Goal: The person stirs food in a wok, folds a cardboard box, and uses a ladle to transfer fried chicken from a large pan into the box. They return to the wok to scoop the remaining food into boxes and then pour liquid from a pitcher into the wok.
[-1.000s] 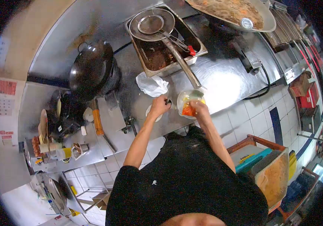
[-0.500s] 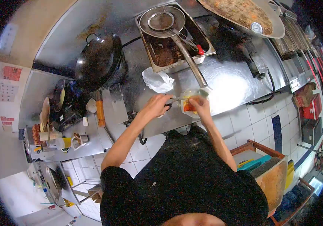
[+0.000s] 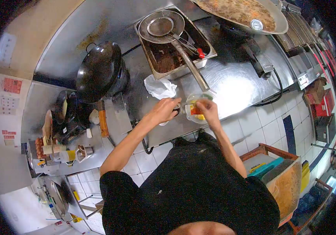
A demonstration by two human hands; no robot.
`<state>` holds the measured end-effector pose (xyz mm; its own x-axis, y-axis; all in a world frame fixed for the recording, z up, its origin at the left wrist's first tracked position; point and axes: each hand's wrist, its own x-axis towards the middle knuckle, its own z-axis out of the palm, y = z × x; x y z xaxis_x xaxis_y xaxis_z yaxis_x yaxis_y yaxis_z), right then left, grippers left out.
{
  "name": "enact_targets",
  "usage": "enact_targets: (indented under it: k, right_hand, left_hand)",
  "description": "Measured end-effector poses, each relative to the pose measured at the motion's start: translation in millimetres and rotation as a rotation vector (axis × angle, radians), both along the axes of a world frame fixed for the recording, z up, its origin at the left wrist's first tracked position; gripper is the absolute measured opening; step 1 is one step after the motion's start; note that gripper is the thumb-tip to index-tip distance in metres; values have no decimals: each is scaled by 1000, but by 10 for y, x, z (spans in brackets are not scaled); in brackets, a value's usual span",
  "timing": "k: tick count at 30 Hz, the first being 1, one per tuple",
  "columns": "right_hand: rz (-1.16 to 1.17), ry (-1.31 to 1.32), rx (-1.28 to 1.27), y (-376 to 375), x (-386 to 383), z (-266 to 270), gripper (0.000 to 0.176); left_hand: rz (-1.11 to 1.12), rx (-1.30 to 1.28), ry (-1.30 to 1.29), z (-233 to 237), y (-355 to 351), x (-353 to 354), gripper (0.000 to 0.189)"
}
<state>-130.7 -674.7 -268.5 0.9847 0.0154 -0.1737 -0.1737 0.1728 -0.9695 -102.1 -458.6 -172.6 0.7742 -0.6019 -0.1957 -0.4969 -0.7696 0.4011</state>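
My left hand (image 3: 163,111) is closed around a pair of scissors (image 3: 177,110); the dark handle shows at the fingers, while the blades are small and hard to make out. Just to its right, my right hand (image 3: 209,111) pinches a small red-orange sachet (image 3: 195,110). Both hands are over the front edge of the steel counter. Under the right hand sits a clear plastic bowl (image 3: 190,117) with yellow and green bits showing in it. A crumpled white plastic bag (image 3: 160,87) lies just beyond the left hand.
A steel pan (image 3: 164,71) with a strainer (image 3: 179,47) across it stands behind the hands. A black wok (image 3: 99,72) is at left. A large pan of bubbling oil (image 3: 246,13) with a thermometer (image 3: 256,25) is at far right. A wooden-framed cart (image 3: 281,188) stands at lower right.
The scissors' blades, earlier stretched out toward the sachet, now show less beside my left hand. My right hand still holds the sachet over the bowl. The whole view has shifted slightly.
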Motion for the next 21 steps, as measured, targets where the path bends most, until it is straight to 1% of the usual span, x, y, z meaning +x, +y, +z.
enact_targets:
  k: [1,2,3,4,6,9,10,12,13,15,16,18,19,21]
  right_hand:
    - [22,11,8,4,-5,81,19]
    - [47,21,14,4,-5,126,19]
    - [49,18,12,2,3,123,19]
    - [32,14,1,2,12,112,19]
    - [12,13,-9,4,20,66,19]
    - [-12,36,-25,14,49,-64,19]
    - [20,32,-32,26,57,-92,19]
    - [57,27,-40,44,63,-135,19]
    - [38,10,-32,62,62,-123,19]
    - [20,-8,-24,65,75,-109,19]
    - [44,-7,-42,53,85,-106,19]
    - [66,-6,-58,62,87,-94,18]
    - [77,-10,-67,76,85,-71,19]
    - [92,-14,-80,70,89,-10,19]
  left_hand:
    - [-2,1,0,-26,-8,2,49]
    - [-4,-38,-61,-54,-28,1,48]
    - [-6,-78,-123,-74,-38,8,48]
    - [-5,-79,-126,-47,-47,24,48]
    - [56,50,61,14,-69,50,47]
    - [30,1,41,-42,4,47,47]
    - [27,2,41,-45,2,45,47]
    - [-26,-96,-105,-50,1,35,48]
    - [-22,-97,-106,-18,-13,36,48]
    - [16,55,23,58,-49,52,49]
    - [15,55,23,4,-28,62,49]
    - [-26,-68,-95,-146,39,83,46]
    - [-24,-67,-95,-85,15,83,46]
    - [24,56,40,35,-56,81,45]
